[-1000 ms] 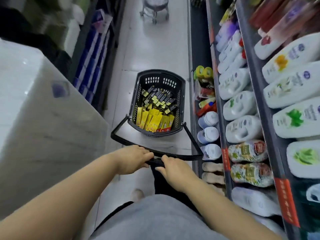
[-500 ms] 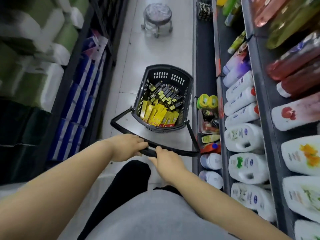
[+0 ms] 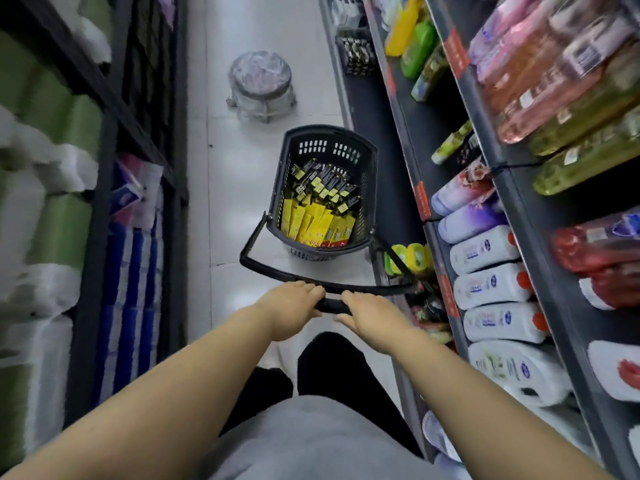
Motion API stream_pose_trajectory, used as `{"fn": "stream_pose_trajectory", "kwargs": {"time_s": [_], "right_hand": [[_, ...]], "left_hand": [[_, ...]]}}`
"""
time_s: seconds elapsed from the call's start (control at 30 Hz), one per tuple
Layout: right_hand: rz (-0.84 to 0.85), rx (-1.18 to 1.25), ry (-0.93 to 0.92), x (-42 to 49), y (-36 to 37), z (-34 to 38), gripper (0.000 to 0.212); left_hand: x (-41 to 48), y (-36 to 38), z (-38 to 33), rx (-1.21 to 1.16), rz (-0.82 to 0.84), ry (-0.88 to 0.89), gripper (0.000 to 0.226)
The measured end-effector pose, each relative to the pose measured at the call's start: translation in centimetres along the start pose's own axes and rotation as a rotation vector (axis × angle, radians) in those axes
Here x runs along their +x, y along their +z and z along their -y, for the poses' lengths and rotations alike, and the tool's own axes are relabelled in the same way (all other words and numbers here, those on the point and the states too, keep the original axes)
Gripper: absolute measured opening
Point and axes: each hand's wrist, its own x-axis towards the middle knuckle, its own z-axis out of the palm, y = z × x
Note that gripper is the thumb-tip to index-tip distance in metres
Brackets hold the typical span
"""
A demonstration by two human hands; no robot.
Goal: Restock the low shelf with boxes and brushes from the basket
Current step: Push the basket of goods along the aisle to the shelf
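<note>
Left hand (image 3: 294, 306) and right hand (image 3: 370, 315): curled round the grip of the handle (image 3: 266, 269), side by side, centre frame. Just above them, on the floor beside the low shelf (image 3: 374, 109) at right: the basket (image 3: 281, 188), long axis running up the frame, handle swung down toward the hands. Inside, yellow boxes (image 3: 315, 223) lengthwise at the lower end, brushes (image 3: 325, 183) jumbled at the upper end.

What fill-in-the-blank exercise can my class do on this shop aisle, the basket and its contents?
1. The boxes at the near end of the basket are ____ in colour.
2. The dark brushes lie at the basket's ____ end.
3. The white bottles lie on shelves on the person's ____ side.
Missing words: yellow; far; right.
</note>
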Motion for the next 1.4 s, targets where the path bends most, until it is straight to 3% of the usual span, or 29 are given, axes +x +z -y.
{"fn": "stream_pose_trajectory", "kwargs": {"time_s": [0.2,0.53,0.8,1.17,1.4], "right_hand": [[-0.005,-0.069,-0.014,6.8,-6.2,-4.9,0.028],[0.018,-0.184,-0.117,20.0,-18.6,-14.9,0.029],[0.042,-0.281,-0.13,29.6,-27.5,-18.6,0.034],[0.015,-0.289,-0.003,42.2,-38.7,-18.5,0.034],[-0.19,-0.273,0.265,50.6,-46.4,-16.4,0.027]], "left_hand": [[7.5,-5.2,3.6,-0.091,-0.027,0.006,0.024],[22.5,-15.2,9.0,-0.221,-0.034,-0.133,0.022],[31.4,-22.1,15.2,-0.285,-0.055,-0.204,0.023],[40.1,-32.2,27.0,-0.36,-0.05,-0.176,0.023],[45.6,-41.9,35.0,-0.473,-0.041,-0.188,0.026]]}}
